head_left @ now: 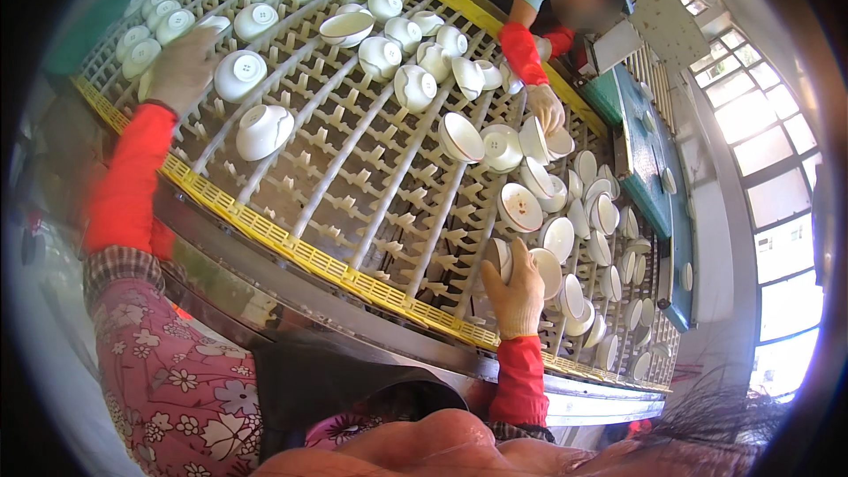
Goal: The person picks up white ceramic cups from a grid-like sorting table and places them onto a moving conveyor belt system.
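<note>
A wide white peg conveyor rack [353, 168] with a yellow edge carries several white bowls. My left hand [181, 66], gloved with a red sleeve, reaches to the far left and rests against an upturned white bowl [239, 75]; its grip is blurred. My right hand [515, 293], also gloved, is closed on a white bowl [501, 258] standing on edge between the pegs, next to another tilted bowl [548, 270]. Rows of bowls on edge fill the right side of the rack.
Across the rack a co-worker in a green top reaches down with a gloved hand [547, 108] onto a bowl [533, 138]. A green machine housing [647, 159] stands at the right, with windows beyond. A steel rim [291, 291] runs along my side.
</note>
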A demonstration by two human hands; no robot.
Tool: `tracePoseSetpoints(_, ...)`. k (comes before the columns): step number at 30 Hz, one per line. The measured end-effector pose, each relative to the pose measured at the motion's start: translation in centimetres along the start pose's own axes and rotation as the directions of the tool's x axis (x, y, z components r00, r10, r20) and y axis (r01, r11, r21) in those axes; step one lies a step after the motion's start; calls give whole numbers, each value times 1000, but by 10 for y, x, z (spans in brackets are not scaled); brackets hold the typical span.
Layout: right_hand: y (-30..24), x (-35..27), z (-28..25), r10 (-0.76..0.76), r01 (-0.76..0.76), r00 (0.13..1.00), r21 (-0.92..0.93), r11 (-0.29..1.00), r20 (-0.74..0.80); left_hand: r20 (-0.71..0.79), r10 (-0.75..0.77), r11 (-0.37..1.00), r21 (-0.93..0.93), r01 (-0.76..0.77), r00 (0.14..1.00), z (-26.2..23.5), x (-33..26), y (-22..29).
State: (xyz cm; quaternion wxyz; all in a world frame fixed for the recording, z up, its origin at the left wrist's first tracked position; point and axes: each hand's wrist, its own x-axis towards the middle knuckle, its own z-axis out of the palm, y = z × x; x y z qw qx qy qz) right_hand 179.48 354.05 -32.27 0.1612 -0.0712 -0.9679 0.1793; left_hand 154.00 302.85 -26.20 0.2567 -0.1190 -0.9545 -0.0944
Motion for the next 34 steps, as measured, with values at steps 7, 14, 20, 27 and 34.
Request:
tracePoseSetpoints(7, 2, 10, 8, 114, -112, 993, -141, 984, 7, 91, 172, 980, -114, -161, 981, 57, 58, 138)
tracePoseSetpoints(14, 26, -2, -3, 28, 16, 971, 180, 984, -238, 217, -91, 995, -27, 100, 972, 124, 103, 160)
tracePoseSetpoints(20, -6, 14, -32, 0, 81, 962, 284, 955, -274, 181, 69, 984, -175, -37, 981, 108, 104, 112)
tracePoseSetpoints(27, -103, 145, -42, -607, 640, 667, -84, 764, -432, 162, 21, 959, -283, 26, 987, 86, 86, 124)
tracePoseSetpoints(34, -74, 174, 38, -608, 615, 779, -7, 789, -152, 224, -235, 970, 108, 216, 946, 112, 87, 131)
